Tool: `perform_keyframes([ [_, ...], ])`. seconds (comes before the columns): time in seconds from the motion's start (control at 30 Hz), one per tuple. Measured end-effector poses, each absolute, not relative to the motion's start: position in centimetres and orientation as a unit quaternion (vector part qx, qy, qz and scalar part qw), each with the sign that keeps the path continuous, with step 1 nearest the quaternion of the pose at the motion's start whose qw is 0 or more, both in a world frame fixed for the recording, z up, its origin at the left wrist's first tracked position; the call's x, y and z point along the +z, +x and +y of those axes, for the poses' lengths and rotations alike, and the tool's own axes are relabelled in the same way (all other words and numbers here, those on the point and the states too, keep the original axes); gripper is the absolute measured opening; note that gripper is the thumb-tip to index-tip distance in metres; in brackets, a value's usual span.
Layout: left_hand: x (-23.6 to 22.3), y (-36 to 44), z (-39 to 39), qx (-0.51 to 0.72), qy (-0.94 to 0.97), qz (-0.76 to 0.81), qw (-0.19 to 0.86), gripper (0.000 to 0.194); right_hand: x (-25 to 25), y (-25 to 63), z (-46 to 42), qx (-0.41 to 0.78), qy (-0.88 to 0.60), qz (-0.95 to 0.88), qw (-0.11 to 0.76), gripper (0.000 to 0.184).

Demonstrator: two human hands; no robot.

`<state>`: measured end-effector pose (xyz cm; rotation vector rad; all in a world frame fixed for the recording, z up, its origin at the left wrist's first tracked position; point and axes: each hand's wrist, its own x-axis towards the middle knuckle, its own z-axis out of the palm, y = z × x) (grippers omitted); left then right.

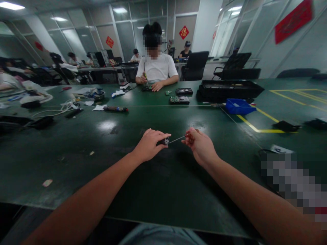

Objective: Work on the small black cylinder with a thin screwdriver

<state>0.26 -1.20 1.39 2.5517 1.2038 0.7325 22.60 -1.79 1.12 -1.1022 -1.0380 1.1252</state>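
Note:
Between the thumb and fingers of my left hand is a small dark part with a round, silvery end facing right; its exact kind is unclear. My right hand is closed around the handle of a thin screwdriver, most of which the fingers hide. The slim metal shaft slants down and left, and its tip is at or very near the part's round end. Whether the two touch cannot be made out. Both hands are just above the green table.
Across the table a person in a white shirt works on a board. Hard drives, a long black case and a blue bin lie at the back right. A dark cylindrical tool and a white cable are at the left.

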Motion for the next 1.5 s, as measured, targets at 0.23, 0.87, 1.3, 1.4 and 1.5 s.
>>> perform_keyframes([
  [0.23,0.7,0.1,-0.7,0.241,0.856,0.441,0.124,0.045,1.5,22.8,-2.4,0.367,-0.489,-0.531,0.586,0.028],
  [0.87,0.6,0.3,-0.7,0.243,0.844,0.446,0.172,0.038,3.2,22.5,-3.8,0.149,-0.536,-0.711,0.429,0.02],
  [1.3,3.5,0.7,-1.9,0.27,0.786,0.507,0.229,0.035,3.3,22.7,-4.0,0.139,-0.534,-0.697,0.457,0.022],
  [1.4,3.9,1.2,-1.7,0.234,0.808,0.496,0.216,0.025,3.4,22.7,-4.0,0.134,-0.529,-0.699,0.462,0.022],
  [1.5,3.4,1.9,-1.2,0.201,0.837,0.471,0.192,0.024,3.4,22.8,-4.1,0.129,-0.521,-0.701,0.47,0.021],
])
